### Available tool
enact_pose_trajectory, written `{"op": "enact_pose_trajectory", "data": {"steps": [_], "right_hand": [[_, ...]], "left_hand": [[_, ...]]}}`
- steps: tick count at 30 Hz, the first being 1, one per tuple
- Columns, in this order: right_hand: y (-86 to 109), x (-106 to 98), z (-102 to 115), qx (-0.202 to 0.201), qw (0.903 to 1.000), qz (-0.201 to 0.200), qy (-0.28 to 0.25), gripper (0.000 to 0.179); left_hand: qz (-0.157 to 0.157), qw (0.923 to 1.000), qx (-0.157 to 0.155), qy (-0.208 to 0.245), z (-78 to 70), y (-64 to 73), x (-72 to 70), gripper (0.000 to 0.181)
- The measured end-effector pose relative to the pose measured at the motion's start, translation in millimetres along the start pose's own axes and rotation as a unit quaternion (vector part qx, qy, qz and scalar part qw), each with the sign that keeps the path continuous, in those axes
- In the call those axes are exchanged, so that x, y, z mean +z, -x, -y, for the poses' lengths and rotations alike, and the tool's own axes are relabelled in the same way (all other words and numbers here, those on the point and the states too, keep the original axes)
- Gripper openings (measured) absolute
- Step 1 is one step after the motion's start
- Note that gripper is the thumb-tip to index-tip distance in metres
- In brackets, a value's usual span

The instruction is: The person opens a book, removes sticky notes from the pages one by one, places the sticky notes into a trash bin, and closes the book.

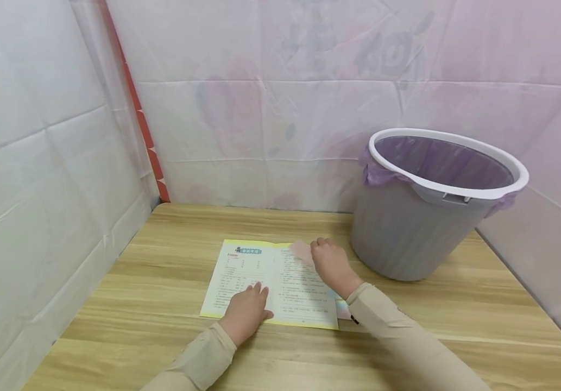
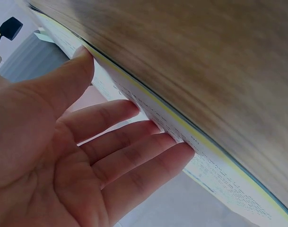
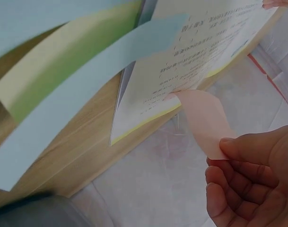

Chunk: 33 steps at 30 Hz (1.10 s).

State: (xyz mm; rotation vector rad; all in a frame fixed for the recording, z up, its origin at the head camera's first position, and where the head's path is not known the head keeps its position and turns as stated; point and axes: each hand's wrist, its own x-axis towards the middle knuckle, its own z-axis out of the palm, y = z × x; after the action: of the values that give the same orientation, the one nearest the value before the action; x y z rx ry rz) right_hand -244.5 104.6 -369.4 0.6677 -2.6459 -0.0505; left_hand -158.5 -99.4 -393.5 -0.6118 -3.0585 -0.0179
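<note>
An open booklet (image 1: 304, 298) with printed pages and yellow borders lies flat on the table. My left hand (image 1: 246, 312) rests on its left page near the lower fold; in the left wrist view the extended fingers (image 2: 148, 165) touch the paper and the thumb lies at the booklet's edge. Over the upper right page, my right hand (image 1: 331, 263) pinches a pink sticky note (image 3: 207, 118) between thumb and fingers. The note's other end meets the page, and it bends upward. A blue strip (image 3: 82, 90) and a yellow-green strip (image 3: 49, 66) stick out past the right page's edge.
A grey bin (image 1: 402, 233) with a white rim and purple liner stands on the wooden table (image 1: 163, 260), right of the booklet. Pale sheeting (image 1: 202, 125) hangs behind the table and along both sides. A red strip (image 1: 145, 136) runs down the back left corner.
</note>
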Motion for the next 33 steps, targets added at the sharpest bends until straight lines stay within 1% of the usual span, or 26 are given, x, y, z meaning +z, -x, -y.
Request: {"op": "enact_pose_trajectory", "data": {"steps": [8,11,14,18,21,23,24,26,28,30,31,32,33], "right_hand": [[-0.8,-7,-5,0.015,0.9999,0.0,-0.006,0.007],[-0.8,-11,-8,0.02,0.9997,-0.013,-0.01,0.009],[-0.6,-20,-10,0.019,0.9985,-0.045,-0.025,0.01],[-0.7,-38,-14,0.008,0.9937,-0.095,-0.058,0.007],[-0.1,-57,-18,-0.005,0.9862,-0.143,-0.084,0.018],[0.8,-71,-21,-0.023,0.9762,-0.192,-0.098,0.022],[1.6,-78,-24,-0.033,0.9692,-0.22,-0.104,0.022],[3.5,-94,-27,-0.057,0.9522,-0.28,-0.108,0.019],[5.4,-110,-30,-0.072,0.9322,-0.337,-0.11,0.015],[7.4,-126,-33,-0.081,0.9093,-0.393,-0.111,0.013],[8.1,-134,-34,-0.081,0.8968,-0.421,-0.109,0.012],[9.3,-142,-36,-0.077,0.8865,-0.444,-0.106,0.011],[9.5,-149,-38,-0.07,0.8715,-0.474,-0.104,0.011]], "left_hand": [[0.003,1.0,0.0,0.0,-1.0,1.1,-3.2,0.055],[0.001,1.0,0.001,-0.001,-1.4,1.6,-4.3,0.055],[0.0,1.0,0.002,-0.002,-1.6,2.1,-4.7,0.055],[-0.003,1.0,0.003,-0.002,-1.3,2.3,-4.1,0.055],[-0.006,1.0,0.003,-0.003,-1.1,2.1,-3.4,0.055],[-0.006,1.0,0.003,-0.002,-1.0,2.1,-2.9,0.055],[-0.005,1.0,0.003,-0.002,-1.2,2.2,-2.9,0.055],[-0.001,1.0,0.002,0.005,-1.5,2.5,-3.5,0.055],[0.004,0.9999,0.0,0.009,-1.8,2.7,-3.9,0.055],[0.008,0.9999,-0.001,0.012,-2.0,2.7,-3.9,0.055],[0.009,0.9999,-0.002,0.013,-1.9,2.6,-3.8,0.055],[0.009,0.9999,-0.001,0.012,-1.8,2.4,-3.9,0.056],[0.01,0.9999,-0.002,0.01,-1.5,2.0,-3.6,0.056]]}}
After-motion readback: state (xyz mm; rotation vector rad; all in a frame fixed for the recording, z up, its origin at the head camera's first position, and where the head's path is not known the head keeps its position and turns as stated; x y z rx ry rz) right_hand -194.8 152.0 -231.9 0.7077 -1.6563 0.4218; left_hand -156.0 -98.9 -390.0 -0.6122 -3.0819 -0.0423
